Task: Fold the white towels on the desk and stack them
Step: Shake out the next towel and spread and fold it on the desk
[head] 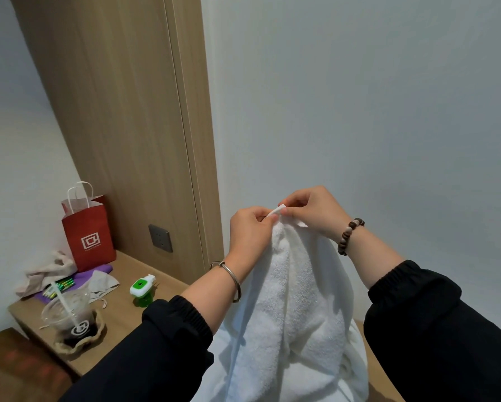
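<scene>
Hanging in front of the pale wall, a white towel (pixel 289 300) is held up by its top edge, with its lower part bunched at the bottom of the view over the wooden desk (pixel 127 288). One small corner of the towel is pinched between thumb and curled fingers of the left hand (pixel 249 230); the hem just beside it is pinched in the same way by the right hand (pixel 313 210), so that the two hands are nearly touching. A metal bangle (pixel 231 278) is worn on the left wrist and a bead bracelet (pixel 349 235) on the right, and both forearms are covered by black sleeves (pixel 182 329). Farther left on the desk, a green and white device (pixel 142 287) is seen, then a plastic cup (pixel 69 317) with a straw and dark drink, set in a cloth holder. Behind these, a crumpled cloth (pixel 49 271) and a red paper bag (pixel 88 236) are placed against the wall, and a grey wall socket (pixel 160 238) is mounted on the wood panel
</scene>
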Demonstrator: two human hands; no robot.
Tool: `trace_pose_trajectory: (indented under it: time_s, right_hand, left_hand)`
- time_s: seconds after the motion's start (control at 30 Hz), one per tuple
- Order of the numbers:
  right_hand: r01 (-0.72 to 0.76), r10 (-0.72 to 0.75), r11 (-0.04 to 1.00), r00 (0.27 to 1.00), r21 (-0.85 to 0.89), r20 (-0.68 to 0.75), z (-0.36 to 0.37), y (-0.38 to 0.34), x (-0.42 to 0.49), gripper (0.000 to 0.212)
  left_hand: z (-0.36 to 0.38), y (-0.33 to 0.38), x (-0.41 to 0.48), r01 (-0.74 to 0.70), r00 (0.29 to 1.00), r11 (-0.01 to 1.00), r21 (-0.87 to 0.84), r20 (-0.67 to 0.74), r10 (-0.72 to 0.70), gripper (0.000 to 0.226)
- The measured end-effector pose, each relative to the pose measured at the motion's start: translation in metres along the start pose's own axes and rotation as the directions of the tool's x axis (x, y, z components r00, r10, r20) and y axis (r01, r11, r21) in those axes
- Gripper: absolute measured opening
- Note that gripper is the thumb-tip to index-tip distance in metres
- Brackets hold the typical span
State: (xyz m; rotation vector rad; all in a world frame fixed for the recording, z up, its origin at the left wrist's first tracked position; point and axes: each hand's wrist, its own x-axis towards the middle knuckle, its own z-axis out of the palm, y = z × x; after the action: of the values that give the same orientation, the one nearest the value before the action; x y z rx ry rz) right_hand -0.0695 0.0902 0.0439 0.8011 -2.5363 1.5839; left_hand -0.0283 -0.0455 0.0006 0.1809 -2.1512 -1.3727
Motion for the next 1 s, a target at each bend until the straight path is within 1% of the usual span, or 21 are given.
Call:
trace_pose_trajectory:
  time_s: [0.07, 0.1, 0.2, 0.27, 0.3, 0.37, 0.4, 0.5, 0.57, 0.63, 0.7, 0.8, 0.9, 1.0]
  right_hand:
    - [0.018, -0.016, 0.997, 1.000, -0.073, 0.020, -0.001, 0.001, 0.002, 0.006]
    - [0.025, -0.025, 0.991, 1.000, -0.130, 0.005, 0.000, 0.001, 0.004, 0.009]
    - [0.026, -0.047, 0.972, 0.995, -0.232, -0.088, 0.007, 0.004, 0.008, 0.016]
    - [0.027, -0.070, 0.971, 0.982, -0.237, -0.177, 0.009, 0.005, 0.010, 0.016]
    - [0.033, -0.085, 0.973, 0.971, -0.229, -0.224, 0.009, 0.005, 0.012, 0.016]
    - [0.051, -0.112, 0.980, 0.942, -0.193, -0.317, 0.007, 0.004, 0.016, 0.014]
    - [0.058, -0.115, 0.985, 0.927, -0.165, -0.357, 0.007, 0.003, 0.018, 0.014]
    - [0.064, -0.101, 0.993, 0.897, -0.101, -0.430, 0.008, 0.001, 0.022, 0.013]
    - [0.055, -0.088, 0.995, 0.894, -0.087, -0.440, 0.010, 0.000, 0.023, 0.012]
    - [0.048, -0.075, 0.996, 0.896, -0.073, -0.437, 0.011, 0.001, 0.025, 0.011]
    - [0.042, -0.068, 0.997, 0.893, -0.067, -0.446, 0.011, 0.002, 0.025, 0.011]
    - [0.031, -0.069, 0.996, 0.877, -0.087, -0.476, 0.009, 0.007, 0.025, 0.012]
    - [0.010, -0.061, 0.994, 0.874, -0.108, -0.483, 0.004, 0.014, 0.023, 0.012]
    - [-0.007, -0.043, 0.995, 0.877, -0.103, -0.479, 0.000, 0.019, 0.022, 0.011]
  left_hand:
    - [0.001, -0.001, 0.000, -0.003, 1.000, 1.000, 0.001, 0.011, 0.003, 0.011]
    - [0.001, -0.001, 0.000, -0.008, 1.000, 1.000, 0.000, 0.021, 0.008, 0.011]
    - [0.001, -0.001, -0.001, -0.037, 0.997, 0.999, 0.017, 0.062, 0.036, 0.015]
    - [-0.001, -0.002, -0.003, -0.047, 0.996, 0.998, 0.049, 0.079, 0.043, 0.017]
    - [-0.002, -0.003, -0.004, -0.055, 0.996, 0.996, 0.065, 0.075, 0.050, 0.023]
    - [-0.004, -0.006, -0.009, -0.083, 0.995, 0.994, 0.074, 0.062, 0.078, 0.033]
    - [-0.005, -0.008, -0.012, -0.105, 0.993, 0.991, 0.084, 0.059, 0.100, 0.034]
    - [-0.006, -0.018, -0.019, -0.150, 0.988, 0.975, 0.166, 0.063, 0.141, 0.024]
    - [-0.007, -0.025, -0.021, -0.165, 0.986, 0.955, 0.247, 0.058, 0.156, 0.016]
    - [-0.008, -0.030, -0.023, -0.191, 0.981, 0.928, 0.320, 0.054, 0.184, 0.014]
    - [-0.008, -0.033, -0.026, -0.219, 0.976, 0.907, 0.359, 0.062, 0.211, 0.016]
    - [-0.008, -0.032, -0.029, -0.250, 0.968, 0.883, 0.397, 0.077, 0.239, 0.011]
    - [-0.014, -0.026, -0.023, -0.240, 0.970, 0.901, 0.360, 0.120, 0.210, 0.010]
    - [-0.020, -0.018, -0.014, -0.184, 0.971, 0.943, 0.278, 0.200, 0.130, 0.016]
